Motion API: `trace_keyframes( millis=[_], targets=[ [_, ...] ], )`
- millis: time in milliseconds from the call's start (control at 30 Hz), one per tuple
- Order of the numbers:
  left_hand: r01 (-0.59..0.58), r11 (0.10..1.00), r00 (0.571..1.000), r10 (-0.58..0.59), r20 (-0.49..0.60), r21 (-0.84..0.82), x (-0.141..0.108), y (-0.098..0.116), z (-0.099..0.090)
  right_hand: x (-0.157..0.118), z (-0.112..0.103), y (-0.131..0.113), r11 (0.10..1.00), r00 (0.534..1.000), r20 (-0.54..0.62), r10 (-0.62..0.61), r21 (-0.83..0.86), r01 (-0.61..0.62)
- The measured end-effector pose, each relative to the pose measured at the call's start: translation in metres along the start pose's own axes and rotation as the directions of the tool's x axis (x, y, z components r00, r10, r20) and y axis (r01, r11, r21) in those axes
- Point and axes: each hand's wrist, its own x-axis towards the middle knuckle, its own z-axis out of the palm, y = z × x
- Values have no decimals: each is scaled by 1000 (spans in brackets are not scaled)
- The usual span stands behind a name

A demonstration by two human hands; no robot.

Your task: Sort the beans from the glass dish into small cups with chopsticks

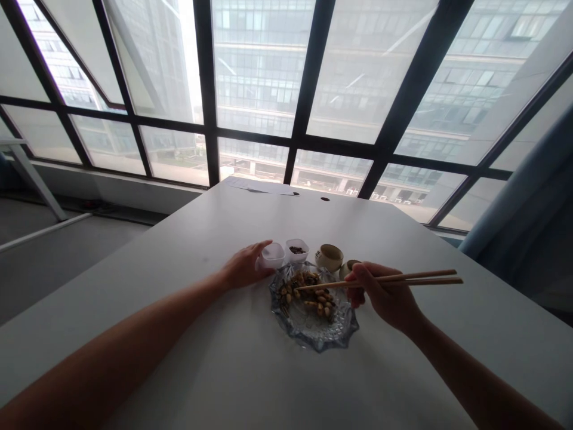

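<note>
Chopsticks [403, 278] gripped in R hand [380, 292], tips over nuts [320, 301] in glass dish [298, 334] on table [201, 370]; L hand [248, 264] w/ fingers placed round white cup [273, 255], just beside dish.

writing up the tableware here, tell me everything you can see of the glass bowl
The clear, scalloped glass bowl looks shallow and faceted, with a pointed, wavy rim. It sits upright on the white table, holding brownish food pieces mostly toward its far side, its near part bare. Wooden chopsticks reach in over its right side, tips at the food.
</note>
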Motion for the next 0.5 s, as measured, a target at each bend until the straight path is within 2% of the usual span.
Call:
trace_keyframes(
  millis=[67, 200, 367, 500],
  targets=[
    [-6, 1000, 1000, 6, -4, 1, 0, -1, 1, -4, 3, -6, 1000, 992, 122, -18, 1, 18],
    [-12, 1000, 1000, 12, -5, 1, 0, -3, 2, -12, 13, -14, 994, 943, 323, -77, -45, 96],
    [-15, 1000, 1000, 15, -10, 2, 0, -3, 2, -16, 17, -18, 958, 915, 352, -197, -128, 256],
    [-17, 1000, 1000, 17, -9, -1, 0, -4, 3, -16, 17, -19, 944, 908, 348, -232, -145, 296]
  ],
)
